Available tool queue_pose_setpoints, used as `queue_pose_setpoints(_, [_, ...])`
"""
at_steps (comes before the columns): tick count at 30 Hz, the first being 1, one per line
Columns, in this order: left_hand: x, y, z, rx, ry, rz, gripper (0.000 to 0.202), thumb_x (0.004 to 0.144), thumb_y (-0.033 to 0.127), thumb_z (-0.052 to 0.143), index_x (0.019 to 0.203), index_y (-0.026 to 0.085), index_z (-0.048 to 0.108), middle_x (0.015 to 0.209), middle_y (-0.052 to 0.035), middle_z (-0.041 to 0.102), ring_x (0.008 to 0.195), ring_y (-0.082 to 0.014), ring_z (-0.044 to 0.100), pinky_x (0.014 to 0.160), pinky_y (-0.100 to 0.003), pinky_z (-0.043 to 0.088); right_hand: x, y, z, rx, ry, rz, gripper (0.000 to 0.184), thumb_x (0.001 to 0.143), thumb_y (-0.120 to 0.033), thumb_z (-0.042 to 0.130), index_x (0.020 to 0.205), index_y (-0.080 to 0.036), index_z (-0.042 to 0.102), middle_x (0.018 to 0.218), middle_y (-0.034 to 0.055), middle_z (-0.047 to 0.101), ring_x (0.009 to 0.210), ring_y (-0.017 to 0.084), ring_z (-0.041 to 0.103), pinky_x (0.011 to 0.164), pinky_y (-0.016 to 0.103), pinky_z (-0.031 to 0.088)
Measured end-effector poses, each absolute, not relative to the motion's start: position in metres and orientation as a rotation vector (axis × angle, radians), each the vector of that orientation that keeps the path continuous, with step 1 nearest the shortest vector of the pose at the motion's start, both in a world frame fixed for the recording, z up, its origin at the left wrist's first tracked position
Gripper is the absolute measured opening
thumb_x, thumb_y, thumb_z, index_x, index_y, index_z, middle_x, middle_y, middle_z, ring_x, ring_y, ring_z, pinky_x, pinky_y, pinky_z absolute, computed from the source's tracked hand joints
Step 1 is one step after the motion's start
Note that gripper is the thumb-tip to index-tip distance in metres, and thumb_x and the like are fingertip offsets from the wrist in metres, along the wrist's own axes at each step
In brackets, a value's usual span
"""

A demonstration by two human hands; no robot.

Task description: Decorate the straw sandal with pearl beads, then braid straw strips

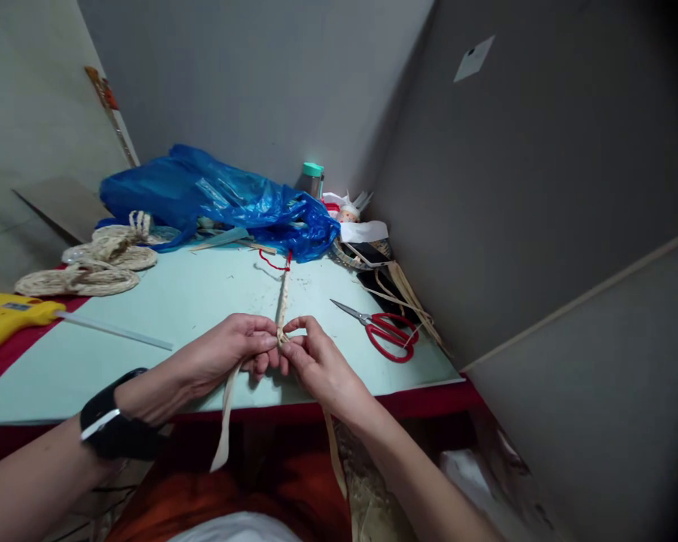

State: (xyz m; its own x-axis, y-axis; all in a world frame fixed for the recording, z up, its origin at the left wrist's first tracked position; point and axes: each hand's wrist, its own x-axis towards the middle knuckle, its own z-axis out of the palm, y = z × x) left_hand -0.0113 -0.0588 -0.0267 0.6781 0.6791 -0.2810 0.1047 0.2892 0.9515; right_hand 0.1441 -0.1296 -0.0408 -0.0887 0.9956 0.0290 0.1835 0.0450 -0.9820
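Observation:
A narrow pale braid (283,297) runs from a red cord (288,260) at its far end toward me across the board. My left hand (248,344) pinches the near end of the braid between thumb and forefinger. From the other side my right hand (310,350) grips the same spot, its thumb and forefinger closed on the strands. One loose flat strip (224,421) hangs below my left hand over the table's front edge. Another strip (334,452) dangles beneath my right wrist. The exact crossing of strands is partly hidden by my fingertips.
Red-handled scissors (389,335) lie to the right, beside several loose straw strips (412,293). A yellow glue gun (11,320) with a glue stick rests at the left, near woven straw coils (79,278). A blue plastic bag (215,196) and a green-capped bottle (312,177) stand behind.

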Motion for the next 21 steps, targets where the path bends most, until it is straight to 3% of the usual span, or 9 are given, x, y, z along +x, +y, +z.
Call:
queue_pose_setpoints(6, [-0.005, -0.065, -0.030, 1.162, 0.778, 0.482, 0.018, 0.074, 0.026, 0.068, 0.070, 0.015, 0.055, 0.058, 0.0004, 0.059, 0.039, -0.0008, 0.024, 0.039, -0.018, 0.009, 0.149, -0.131, -0.039, -1.330, -1.503, 1.058, 0.010, 0.096, -0.025, 0.043, 0.106, -0.022, 0.042, 0.067, -0.0049, 0.060, 0.057, 0.011, 0.047, 0.058, 0.023, 0.037])
queue_pose_setpoints(13, [-0.003, -0.072, -0.037, 1.122, 0.863, 0.628, 0.036, 0.070, 0.044, 0.075, 0.065, 0.015, 0.055, 0.050, 0.0081, 0.043, 0.039, -0.0004, 0.022, 0.041, -0.020, 0.008, 0.144, -0.141, -0.021, -1.461, -1.714, 0.853, 0.021, 0.103, -0.035, 0.035, 0.113, -0.020, 0.047, 0.074, -0.0006, 0.066, 0.066, 0.014, 0.056, 0.063, 0.023, 0.041])
queue_pose_setpoints(16, [-0.004, -0.072, -0.039, 1.108, 0.867, 0.635, 0.036, 0.068, 0.044, 0.078, 0.067, 0.015, 0.057, 0.052, 0.0088, 0.042, 0.038, 0.0004, 0.021, 0.041, -0.020, 0.007, 0.168, -0.133, -0.007, -1.693, -1.866, 0.470, 0.027, 0.104, -0.035, 0.036, 0.106, -0.021, 0.059, 0.087, 0.0025, 0.070, 0.076, 0.014, 0.061, 0.069, 0.024, 0.043])
queue_pose_setpoints(18, [-0.005, -0.071, -0.040, 1.088, 0.858, 0.632, 0.035, 0.071, 0.043, 0.077, 0.069, 0.015, 0.057, 0.053, 0.0089, 0.042, 0.038, 0.0009, 0.019, 0.042, -0.020, 0.005, 0.197, -0.121, -0.001, -1.960, -1.884, -0.033, 0.021, 0.101, -0.027, 0.044, 0.109, -0.020, 0.063, 0.102, 0.0047, 0.071, 0.091, 0.016, 0.061, 0.079, 0.024, 0.043])
queue_pose_setpoints(21, [-0.005, -0.069, -0.043, 1.051, 0.844, 0.626, 0.033, 0.070, 0.040, 0.079, 0.070, 0.015, 0.058, 0.055, 0.0089, 0.042, 0.040, 0.0009, 0.019, 0.042, -0.019, 0.004, 0.246, -0.100, -0.003, -2.155, -1.794, -0.251, 0.023, 0.093, -0.013, 0.051, 0.109, -0.014, 0.067, 0.110, 0.0144, 0.068, 0.107, 0.025, 0.056, 0.089, 0.033, 0.040])
